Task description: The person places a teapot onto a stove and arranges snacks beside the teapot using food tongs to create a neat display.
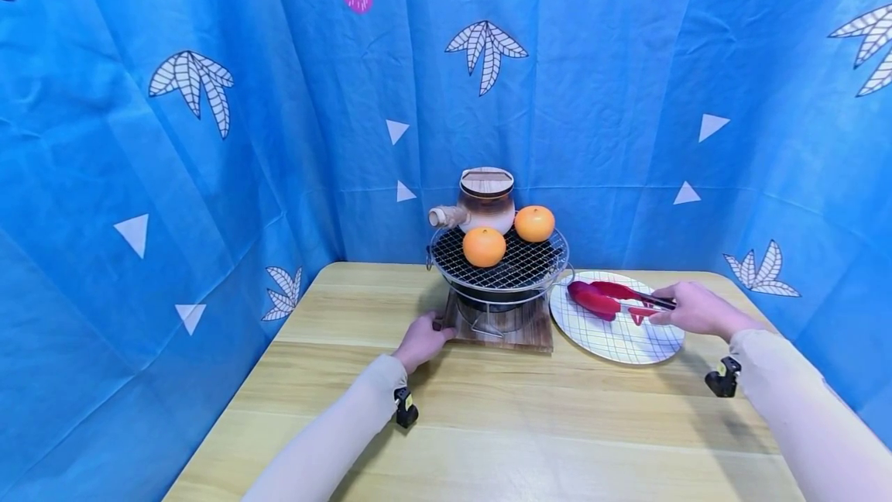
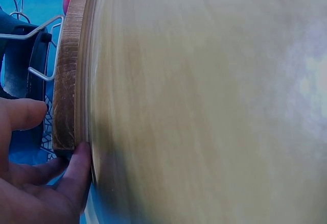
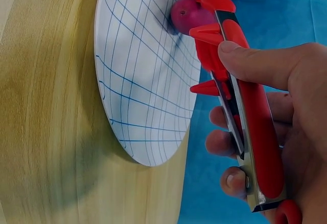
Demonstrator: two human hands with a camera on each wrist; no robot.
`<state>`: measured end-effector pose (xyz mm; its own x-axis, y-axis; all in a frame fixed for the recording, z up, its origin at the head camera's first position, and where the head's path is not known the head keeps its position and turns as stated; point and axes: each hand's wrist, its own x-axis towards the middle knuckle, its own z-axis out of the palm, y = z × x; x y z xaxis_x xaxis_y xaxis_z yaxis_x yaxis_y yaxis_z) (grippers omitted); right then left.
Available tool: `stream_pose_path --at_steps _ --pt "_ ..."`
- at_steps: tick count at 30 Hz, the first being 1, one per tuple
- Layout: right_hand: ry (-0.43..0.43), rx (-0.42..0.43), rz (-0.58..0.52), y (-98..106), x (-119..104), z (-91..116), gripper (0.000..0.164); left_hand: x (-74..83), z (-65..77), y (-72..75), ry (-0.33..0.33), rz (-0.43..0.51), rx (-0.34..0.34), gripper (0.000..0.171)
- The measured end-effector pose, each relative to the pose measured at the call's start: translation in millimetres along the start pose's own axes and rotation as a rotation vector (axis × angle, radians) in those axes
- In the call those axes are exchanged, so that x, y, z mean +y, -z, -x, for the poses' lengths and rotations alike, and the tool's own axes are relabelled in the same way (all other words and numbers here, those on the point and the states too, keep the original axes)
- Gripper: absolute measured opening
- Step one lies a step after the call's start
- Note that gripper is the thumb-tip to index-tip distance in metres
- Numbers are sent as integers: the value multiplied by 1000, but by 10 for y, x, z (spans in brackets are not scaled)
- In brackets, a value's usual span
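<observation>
In the head view, my left hand (image 1: 423, 341) grips the front left corner of a dark wooden board (image 1: 512, 341) under a small grill stove. Close up in the left wrist view, one finger touches the corner of the board (image 2: 66, 91) at table level, another rests above it. My right hand (image 1: 690, 308) holds red-handled tongs (image 3: 255, 127), thumb on one arm and fingers round the other. Their red heads lie against a purplish-red rounded piece of food (image 3: 190, 15), low over a white plate (image 3: 138, 91) with blue grid lines.
The stove's wire rack (image 1: 519, 273) carries two oranges (image 1: 484, 247) and a clay teapot (image 1: 486, 211) with a side handle and wooden lid. A blue patterned curtain (image 1: 585, 115) closes off the back and sides of the wooden table (image 1: 523, 424).
</observation>
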<state>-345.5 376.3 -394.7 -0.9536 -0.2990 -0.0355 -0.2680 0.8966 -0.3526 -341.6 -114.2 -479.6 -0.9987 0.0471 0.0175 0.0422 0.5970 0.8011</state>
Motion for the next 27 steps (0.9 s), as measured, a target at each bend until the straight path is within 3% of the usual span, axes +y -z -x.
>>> stream_pose_path --at_steps 11,19,27 --pt "4 1 15 34 35 35 66 3 -7 -4 1 2 -1 58" --pt "-15 9 23 191 1 151 74 42 18 11 0 4 -7 58" --pt "-7 48 38 316 10 246 72 40 9 22 -11 -5 -7 59"
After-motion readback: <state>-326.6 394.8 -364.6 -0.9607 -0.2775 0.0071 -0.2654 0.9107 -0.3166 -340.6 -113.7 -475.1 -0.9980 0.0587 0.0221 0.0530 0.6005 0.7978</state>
